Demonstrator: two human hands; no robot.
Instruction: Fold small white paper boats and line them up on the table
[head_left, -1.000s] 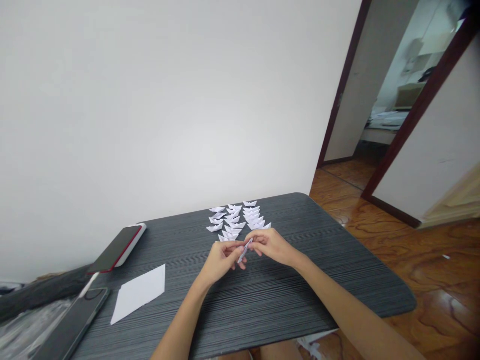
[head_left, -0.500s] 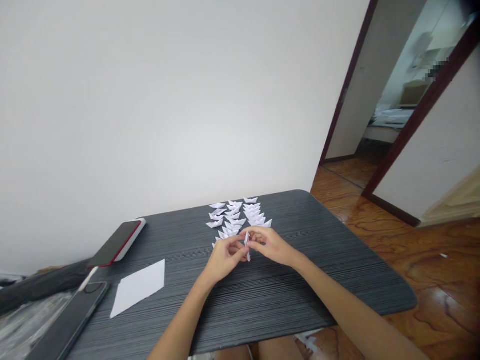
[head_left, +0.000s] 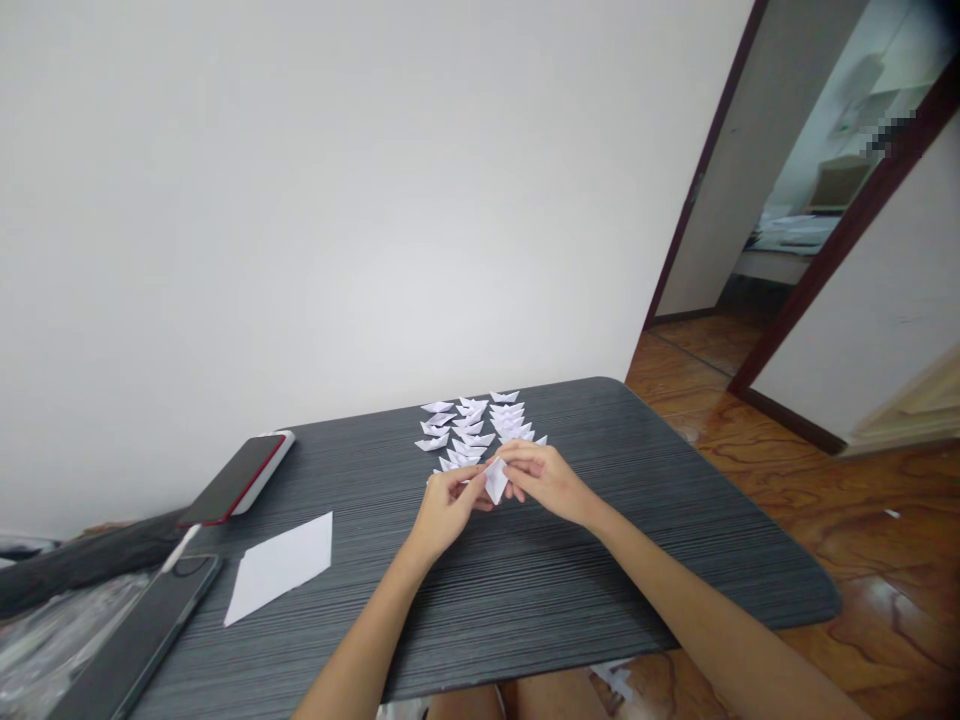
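A small folded white paper (head_left: 496, 481), diamond-shaped toward me, is pinched between both hands above the dark table. My left hand (head_left: 448, 507) grips its left side, thumb in front and fingers behind. My right hand (head_left: 543, 481) holds the right side, with its fingers closed around the edge. Just beyond the hands, white paper boats (head_left: 470, 428) stand in rows, several in each. The nearest boats are partly hidden by my hands.
White paper sheets (head_left: 281, 568) lie on the left of the dark wood-grain table (head_left: 600, 590). Left of them are a phone (head_left: 142, 640) and a black, red-edged device (head_left: 236, 480) on a white one. A wall (head_left: 337, 200) rises behind the table; a doorway opens at right.
The folded paper has gone from a narrow edge-on shape to a diamond facing me. Both hands have stayed on it, their fingers shifting slightly. The view has moved a little.
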